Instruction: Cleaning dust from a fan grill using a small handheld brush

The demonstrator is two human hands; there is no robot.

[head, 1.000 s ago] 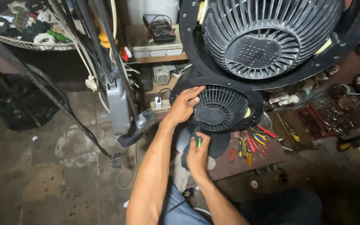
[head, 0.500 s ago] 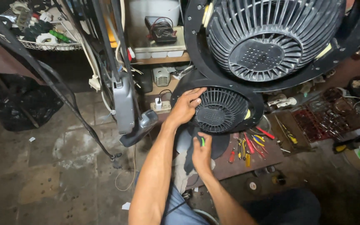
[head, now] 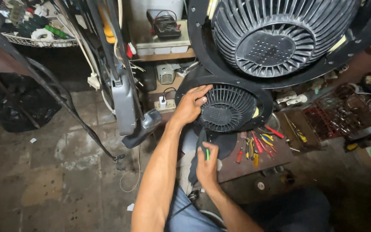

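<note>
My left hand [head: 190, 105] grips the left rim of a small black round fan guard [head: 228, 107] with a ribbed grille, held upright below a much larger black fan guard [head: 275, 38]. My right hand [head: 207, 165] sits lower, shut on a screwdriver with a green handle [head: 207, 153], its tip pointing up toward the underside of the small guard. Both forearms reach up from the bottom of the view.
A low wooden board [head: 254, 157] carries several red and yellow handled tools. A grey machine body [head: 125, 103] and cables hang at left. A wire basket [head: 35, 30] of parts sits top left, a black bag [head: 18, 103] on the concrete floor, and boxes of parts at right.
The view has shifted slightly; my left hand stays on the small guard's rim and my right hand has kept the screwdriver just below it.
</note>
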